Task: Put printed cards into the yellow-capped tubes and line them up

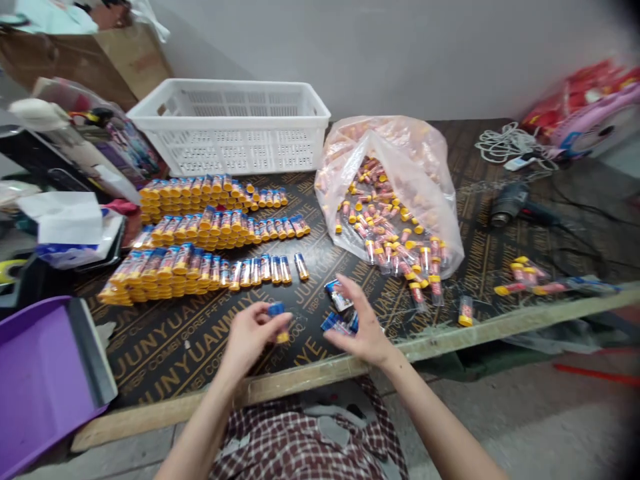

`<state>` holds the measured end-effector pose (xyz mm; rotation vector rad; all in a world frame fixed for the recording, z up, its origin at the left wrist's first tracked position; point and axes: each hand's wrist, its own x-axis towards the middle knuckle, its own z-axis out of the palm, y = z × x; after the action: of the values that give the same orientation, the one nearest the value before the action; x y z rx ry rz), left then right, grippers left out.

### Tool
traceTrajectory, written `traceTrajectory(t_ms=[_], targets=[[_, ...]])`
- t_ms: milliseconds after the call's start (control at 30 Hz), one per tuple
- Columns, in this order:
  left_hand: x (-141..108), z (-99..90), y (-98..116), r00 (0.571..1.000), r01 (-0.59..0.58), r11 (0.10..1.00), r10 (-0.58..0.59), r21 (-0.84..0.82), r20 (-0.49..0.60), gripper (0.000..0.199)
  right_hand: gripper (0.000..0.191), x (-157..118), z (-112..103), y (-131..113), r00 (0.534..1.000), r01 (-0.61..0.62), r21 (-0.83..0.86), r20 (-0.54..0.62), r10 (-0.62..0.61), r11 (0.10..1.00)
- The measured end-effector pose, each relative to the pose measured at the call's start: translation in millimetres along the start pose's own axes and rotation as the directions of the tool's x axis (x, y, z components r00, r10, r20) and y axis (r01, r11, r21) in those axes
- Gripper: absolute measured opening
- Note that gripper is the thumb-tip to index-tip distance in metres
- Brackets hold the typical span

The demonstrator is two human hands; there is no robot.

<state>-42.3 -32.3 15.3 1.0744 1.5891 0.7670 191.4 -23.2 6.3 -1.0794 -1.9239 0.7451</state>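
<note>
My left hand [255, 333] pinches a small tube [281, 337] with a yellow end and a blue top, just above the front of the table. To its right, my right hand [363, 327] has thumb and fingers spread, with nothing visible between them. It hovers beside a small pile of blue printed pieces [336, 324], partly hidden by the fingers; I cannot tell whether it touches them. One blue-wrapped tube [301, 266] stands behind my hands. Left of it are stacked rows of blue-wrapped tubes with yellow ends [170, 270].
An open plastic bag [443, 193] spills clear, yellow-capped tubes onto the table. A white basket [250, 143] stands behind the rows. On the right are a heat gun [510, 203], a coiled cable [505, 143] and a lone tube [465, 311]. A purple dustpan [40, 380] sits front left.
</note>
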Motion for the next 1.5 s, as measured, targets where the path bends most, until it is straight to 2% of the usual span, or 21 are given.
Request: traceTrajectory(t_ms=[33,67,133,167,233,267,333,367,400,433,467,533,633,733,900,1067,1200,1300,1400,1433,1500], targets=[[5.8,-13.1,-3.5,0.993,-0.018,0.976,0.042,0.216,-0.107,0.049,0.070,0.8,-11.1,9.5,0.991,-0.063,-0.102,-0.120,0.050,0.993],[10.8,-25.6,-6.4,0.982,-0.001,0.912,0.079,0.410,-0.173,0.052,0.057,0.4,-23.4,20.2,0.964,-0.141,-0.204,-0.252,0.087,0.969],[16.6,-45.4,-8.9,0.972,0.055,0.739,0.114,0.671,-0.205,0.054,0.033,-4.0,-49.3,42.8,0.887,-0.293,-0.397,-0.452,0.092,0.870],[17.0,-51.3,-8.0,0.974,0.083,0.659,0.106,0.747,-0.202,0.056,0.029,-7.5,-61.5,53.6,0.865,-0.345,-0.476,-0.495,0.078,0.809],[14.3,-52.4,-2.5,0.966,0.139,0.548,0.107,0.825,-0.234,0.060,0.029,-15.9,-81.5,72.0,0.856,-0.432,-0.623,-0.511,0.078,0.652],[12.1,-47.3,1.5,0.953,0.163,0.520,0.139,0.838,-0.271,0.061,0.030,-20.0,-88.8,79.0,0.860,-0.464,-0.684,-0.501,0.099,0.562],[8.0,-26.6,9.1,0.919,0.152,0.529,0.234,0.835,-0.316,0.058,0.035,-26.6,-97.9,88.7,0.869,-0.491,-0.770,-0.464,0.172,0.406],[6.4,-12.0,11.9,0.916,0.096,0.556,0.274,0.825,-0.292,0.054,0.036,-28.9,-100.1,91.7,0.870,-0.492,-0.795,-0.445,0.210,0.354],[5.4,4.3,13.6,0.932,0.011,0.589,0.287,0.808,-0.222,0.050,0.037,-30.5,-101.2,93.8,0.870,-0.491,-0.808,-0.431,0.242,0.327],[4.8,21.4,14.2,0.955,-0.092,0.618,0.277,0.781,-0.107,0.046,0.037,-31.4,-101.6,95.1,0.868,-0.491,-0.809,-0.421,0.264,0.324],[4.7,38.3,13.7,0.966,-0.178,0.635,0.257,0.752,0.013,0.044,0.037,-31.8,-101.6,95.9,0.865,-0.495,-0.799,-0.417,0.278,0.341],[5.2,67.4,10.6,0.960,-0.266,0.638,0.239,0.723,0.143,0.042,0.038,-31.8,-101.2,95.1,0.858,-0.512,-0.746,-0.429,0.281,0.425],[6.2,91.2,5.1,0.955,-0.290,0.656,0.241,0.697,0.171,0.033,0.046,-30.9,-99.6,86.0,0.843,-0.524,-0.596,-0.462,0.273,0.608],[5.9,94.3,2.9,0.961,-0.274,0.689,0.229,0.671,0.158,0.019,0.053,-28.7,-93.2,67.3,0.828,-0.509,-0.421,-0.477,0.295,0.751],[3.9,89.8,4.3,0.957,-0.286,0.659,0.227,0.696,0.179,0.011,0.056,-20.5,-70.6,34.6,0.826,-0.453,-0.111,-0.424,0.370,0.884],[1.1,90.1,3.9,0.943,-0.329,0.627,0.252,0.706,0.216,0.015,0.052,-12.5,-49.6,19.8,0.852,-0.379,0.105,-0.348,0.391,0.919],[-1.8,87.9,1.0,0.934,-0.342,0.681,0.321,0.648,0.156,0.003,0.037,-10.6,-39.3,14.5,0.848,-0.392,0.146,-0.324,0.419,0.908],[-1.1,83.7,-1.7,0.931,-0.344,0.814,0.360,0.469,0.057,0.007,0.028,-11.5,-32.8,9.2,0.834,-0.405,0.183,-0.327,0.444,0.896],[3.9,76.4,-2.7,0.970,-0.236,0.970,0.239,0.054,-0.043,0.013,0.025,-12.5,-26.3,0.9,0.835,-0.357,0.250,-0.347,0.428,0.900],[6.0,73.3,-2.3,0.984,-0.173,0.978,0.167,-0.114,-0.054,0.014,0.024,-12.7,-24.0,-2.5,0.839,-0.334,0.272,-0.351,0.416,0.903],[9.3,66.6,-0.2,0.999,-0.037,0.916,0.023,-0.399,-0.040,0.025,0.021,-13.4,-19.4,-10.2,0.851,-0.295,0.304,-0.348,0.394,0.906]])
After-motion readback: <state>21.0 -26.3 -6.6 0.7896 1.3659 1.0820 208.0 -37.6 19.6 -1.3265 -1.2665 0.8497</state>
